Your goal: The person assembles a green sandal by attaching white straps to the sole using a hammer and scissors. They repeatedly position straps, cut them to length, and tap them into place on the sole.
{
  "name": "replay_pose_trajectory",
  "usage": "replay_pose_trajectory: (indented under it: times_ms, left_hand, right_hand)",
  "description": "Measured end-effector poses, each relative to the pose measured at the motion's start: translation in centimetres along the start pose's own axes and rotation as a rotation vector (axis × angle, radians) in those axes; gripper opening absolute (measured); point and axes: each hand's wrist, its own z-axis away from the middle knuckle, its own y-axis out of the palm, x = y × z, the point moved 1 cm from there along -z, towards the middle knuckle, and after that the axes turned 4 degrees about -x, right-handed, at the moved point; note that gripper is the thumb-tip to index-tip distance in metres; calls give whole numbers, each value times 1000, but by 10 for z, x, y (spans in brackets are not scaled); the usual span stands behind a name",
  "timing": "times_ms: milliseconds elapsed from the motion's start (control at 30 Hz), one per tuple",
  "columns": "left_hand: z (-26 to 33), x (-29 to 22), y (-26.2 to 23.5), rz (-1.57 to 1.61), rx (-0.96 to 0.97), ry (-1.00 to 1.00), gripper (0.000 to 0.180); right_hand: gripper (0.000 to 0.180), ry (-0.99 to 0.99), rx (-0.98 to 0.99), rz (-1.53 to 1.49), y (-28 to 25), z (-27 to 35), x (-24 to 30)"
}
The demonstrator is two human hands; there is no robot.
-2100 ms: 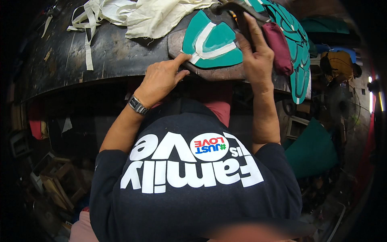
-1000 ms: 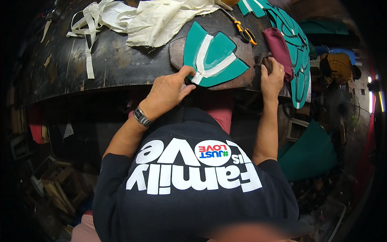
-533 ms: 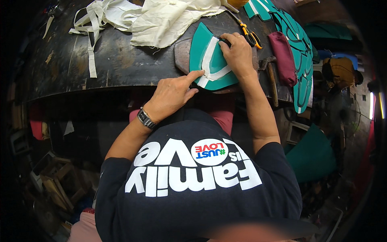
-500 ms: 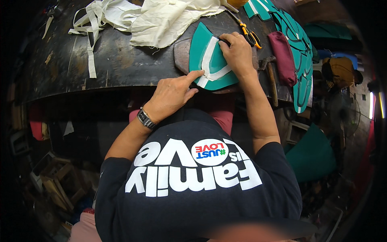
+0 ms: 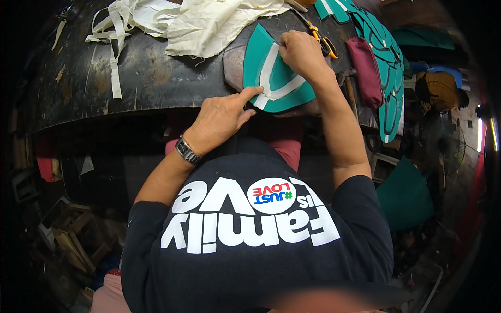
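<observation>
A curved green piece (image 5: 253, 57) lies at the near edge of the dark table, over a worn brownish block (image 5: 234, 65). A white strip (image 5: 267, 73) forms a V across it. My left hand (image 5: 222, 116) has its index finger stretched onto the strip near the V's point, thumb apart just below the piece's edge. My right hand (image 5: 302, 55) is closed, knuckles bent, at the upper end of the strip's left arm. Whatever its fingers hold, if anything, is hidden beneath them.
Cream cloth (image 5: 209, 28) and loose strips (image 5: 116, 73) lie at the far left. Orange-handled scissors (image 5: 324, 44) rest beyond my right hand. A maroon pouch (image 5: 367, 73), a hammer-like tool (image 5: 350, 94) and several green pieces (image 5: 389, 94) with dark outlines are to the right.
My right hand has moved up and slightly left along the strip, its fingers now more curled. My left index finger stays on the strip near the V's point.
</observation>
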Motion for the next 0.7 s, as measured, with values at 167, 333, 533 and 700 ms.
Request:
replay_pose_trajectory:
  times_ms: [167, 333, 533, 700]
  left_hand:
    - [0, 0, 0, -8, 25, -25, 50]
    - [-4, 0, 1, -99, 63, -37, 54]
    - [-4, 0, 1, -117, 72, -26, 58]
    - [-3, 0, 0, -108, 83, -31, 57]
  right_hand:
    - [14, 19, 58, -76, -6, -7, 0]
    - [17, 27, 41, -66, -6, -13, -2]
    - [34, 132, -75, -426, -2, -25, -28]
    - [70, 156, 219, -770, 14, -34, -23]
